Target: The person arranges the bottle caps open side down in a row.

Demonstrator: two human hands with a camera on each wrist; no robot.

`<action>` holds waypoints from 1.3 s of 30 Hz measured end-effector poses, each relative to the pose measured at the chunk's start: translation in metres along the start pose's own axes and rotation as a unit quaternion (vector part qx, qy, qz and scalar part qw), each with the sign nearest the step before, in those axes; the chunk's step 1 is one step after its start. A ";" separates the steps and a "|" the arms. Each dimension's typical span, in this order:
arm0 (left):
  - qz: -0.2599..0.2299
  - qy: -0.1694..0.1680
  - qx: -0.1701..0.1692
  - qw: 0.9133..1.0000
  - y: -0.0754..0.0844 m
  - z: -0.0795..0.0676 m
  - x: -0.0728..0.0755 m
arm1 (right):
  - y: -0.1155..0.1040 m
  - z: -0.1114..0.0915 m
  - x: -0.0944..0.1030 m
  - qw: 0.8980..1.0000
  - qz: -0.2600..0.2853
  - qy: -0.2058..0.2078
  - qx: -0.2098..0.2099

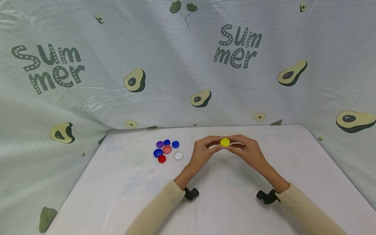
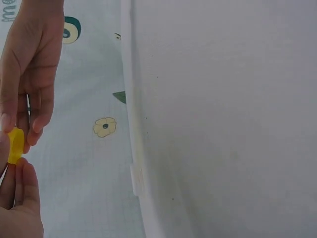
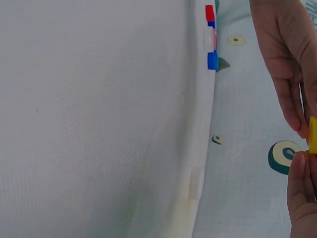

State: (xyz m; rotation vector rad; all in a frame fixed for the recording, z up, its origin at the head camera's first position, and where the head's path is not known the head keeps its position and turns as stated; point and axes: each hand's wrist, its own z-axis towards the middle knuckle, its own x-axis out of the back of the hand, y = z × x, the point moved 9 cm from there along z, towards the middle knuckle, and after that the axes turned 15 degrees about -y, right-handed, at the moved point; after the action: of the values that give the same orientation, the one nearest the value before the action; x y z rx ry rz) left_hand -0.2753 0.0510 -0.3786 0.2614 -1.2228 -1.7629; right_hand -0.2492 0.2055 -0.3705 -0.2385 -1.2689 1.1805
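Observation:
A yellow bottle cap (image 1: 224,142) is held up between both hands above the far half of the table, its round face toward the head camera. My left hand (image 1: 202,149) pinches its left side between thumb and fingers. On the opposite side, the thumb and fingers of my right hand (image 1: 247,148) pinch it too. Both wrist views catch the cap near the frame edge, with the fingertips of the two hands meeting at the yellow cap (image 2: 17,145).
Left of the hands lies a loose group of caps: a purple cap (image 1: 160,144), several blue ones, a pink cap (image 1: 167,149), a red cap (image 1: 162,159) and a white cap (image 1: 178,156). The white-covered table (image 1: 117,195) ends at a printed curtain (image 1: 164,65).

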 end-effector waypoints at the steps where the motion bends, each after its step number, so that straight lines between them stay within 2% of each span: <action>1: -0.002 -0.001 0.005 1.000 -0.001 0.001 -0.001 | 0.001 -0.002 0.001 1.000 0.002 -0.001 -0.004; 7: 0.016 -0.004 0.050 0.999 -0.004 0.004 -0.007 | 0.010 -0.009 0.009 0.999 0.009 -0.014 -0.046; 15: 0.018 -0.015 0.062 0.998 -0.007 0.007 -0.021 | 0.022 -0.021 0.012 0.995 0.021 -0.040 -0.086; 21: 0.036 -0.033 0.078 0.996 -0.008 0.012 -0.032 | 0.023 -0.030 0.017 0.997 -0.002 -0.040 -0.073; 26: 0.086 -0.041 0.081 0.992 -0.005 0.019 -0.035 | 0.021 -0.030 0.022 0.997 -0.025 -0.044 -0.056; 29: 0.131 -0.051 0.067 0.988 0.001 0.022 -0.038 | 0.024 -0.031 0.024 0.997 -0.022 -0.049 -0.062; 33: 0.192 -0.070 0.045 0.978 0.008 0.025 -0.043 | 0.025 -0.034 0.026 0.996 -0.017 -0.054 -0.064; 39: 0.285 -0.098 0.009 0.953 0.014 0.027 -0.050 | 0.029 -0.035 0.025 0.998 -0.014 -0.051 -0.044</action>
State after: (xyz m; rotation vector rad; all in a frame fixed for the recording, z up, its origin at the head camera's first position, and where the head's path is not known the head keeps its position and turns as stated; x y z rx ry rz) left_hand -0.2577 0.1057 -0.3698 -0.2470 -1.2943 -1.2902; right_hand -0.2403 0.2532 -0.3882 -0.2271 -1.4112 1.1247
